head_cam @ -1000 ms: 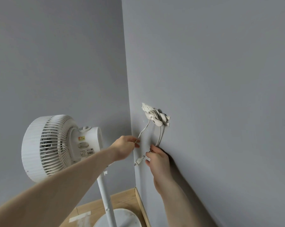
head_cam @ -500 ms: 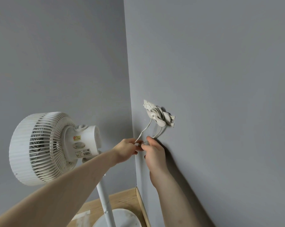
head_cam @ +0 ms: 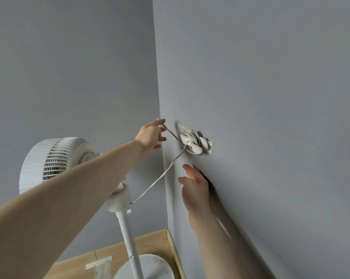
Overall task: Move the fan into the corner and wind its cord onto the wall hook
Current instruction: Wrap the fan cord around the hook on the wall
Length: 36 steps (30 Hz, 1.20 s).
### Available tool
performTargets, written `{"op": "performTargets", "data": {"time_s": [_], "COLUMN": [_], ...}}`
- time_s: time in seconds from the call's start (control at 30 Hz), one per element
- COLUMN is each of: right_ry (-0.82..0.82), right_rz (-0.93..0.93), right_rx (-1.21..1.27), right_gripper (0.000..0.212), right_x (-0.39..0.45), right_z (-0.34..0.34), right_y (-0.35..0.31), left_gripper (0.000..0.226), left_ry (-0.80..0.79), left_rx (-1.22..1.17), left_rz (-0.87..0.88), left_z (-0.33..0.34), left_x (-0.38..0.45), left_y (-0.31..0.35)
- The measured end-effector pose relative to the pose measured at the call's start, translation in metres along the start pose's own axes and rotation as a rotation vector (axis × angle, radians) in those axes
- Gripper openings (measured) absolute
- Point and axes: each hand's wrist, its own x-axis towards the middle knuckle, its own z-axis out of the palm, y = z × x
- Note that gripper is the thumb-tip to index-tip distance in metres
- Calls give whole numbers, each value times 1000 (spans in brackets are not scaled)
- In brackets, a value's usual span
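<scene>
White cord (head_cam: 166, 172) is mostly coiled on the wall hook (head_cam: 194, 142), fan (head_cam: 55, 162) parked in the corner; our left hand (head_cam: 151, 135) pinches the plug end, right hand (head_cam: 195, 186) slack by the wall, so next we tuck the tail in.

We see the fan (head_cam: 55, 162) standing in the corner left of the wall hook (head_cam: 192, 142), with its cord (head_cam: 160, 176) wound on that hook.
</scene>
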Motion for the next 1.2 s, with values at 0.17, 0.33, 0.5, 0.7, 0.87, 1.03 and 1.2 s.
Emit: {"op": "performTargets", "data": {"time_s": [0.17, 0.33, 0.5, 0.7, 0.87, 1.03, 1.2], "right_ry": [-8, -1, 13, 29, 41, 65, 78], "right_rz": [-8, -31, -52, -69, -64, -76, -71], "right_rx": [1, 43, 75, 92, 67, 85, 140], "right_gripper": [49, 44, 43, 43, 42, 43, 42], "right_x": [-14, -24, -30, -43, -57, -68, -79], "right_z": [-3, -8, -11, -15, -18, -25, -32], "right_y": [-10, -15, -14, -13, -12, -11, -9], "left_gripper": [66, 61, 57, 60, 59, 59, 59], "left_ry": [22, 46, 0, -28, -77, -130, -132], "left_rx": [-54, -147, -134, -8, 81, 159, 239], "left_rz": [79, 162, 267, 358, 431, 456, 500], "left_z": [2, 7, 16, 17, 21, 24, 24], "left_x": [-10, -21, -44, -69, -92, -111, -125], "left_y": [29, 48, 59, 62, 70, 68, 57]}}
